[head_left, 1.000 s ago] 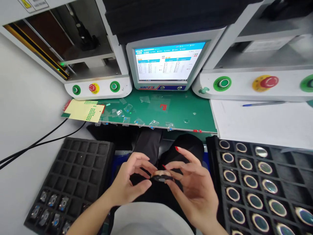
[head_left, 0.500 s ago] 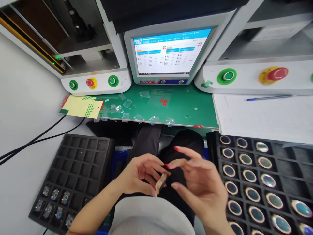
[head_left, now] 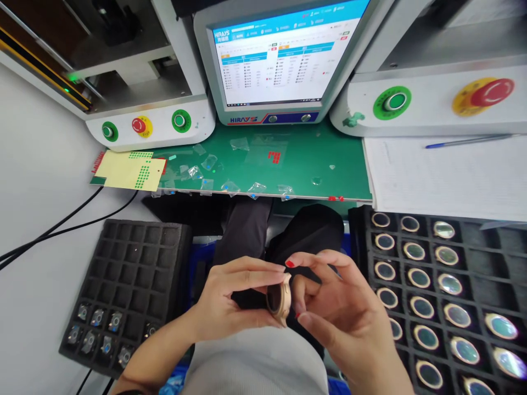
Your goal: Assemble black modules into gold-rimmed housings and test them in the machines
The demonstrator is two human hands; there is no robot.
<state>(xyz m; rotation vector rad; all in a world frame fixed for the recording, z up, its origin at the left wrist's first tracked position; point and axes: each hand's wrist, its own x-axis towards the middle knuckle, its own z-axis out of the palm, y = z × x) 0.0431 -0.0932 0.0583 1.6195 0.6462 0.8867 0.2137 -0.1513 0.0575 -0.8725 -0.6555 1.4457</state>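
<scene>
A gold-rimmed watch case [head_left: 280, 300] with a dark round face is upright in front of my lap, its face turned to the left. My left hand [head_left: 236, 291] grips its edge, fingers over the top and thumb underneath. Just to the right, my right hand [head_left: 340, 307] has its thumb and fingers apart and bent, with the fingertips close to the back of the case. I see nothing held in it; whether a fingertip touches the case I cannot tell.
A black foam tray [head_left: 438, 263] on the right holds several gold-rimmed watch cases. Another foam tray [head_left: 135, 274] on the left has small parts in its near pockets. Ahead, a green mat [head_left: 247, 164] carries film scraps and a yellow sticker sheet [head_left: 132, 170], below a monitor [head_left: 284, 66].
The watch case has turned from edge-on and tilted to upright, showing its dark face. My left fingers have straightened along its top. My right thumb and fingers have curled in behind it.
</scene>
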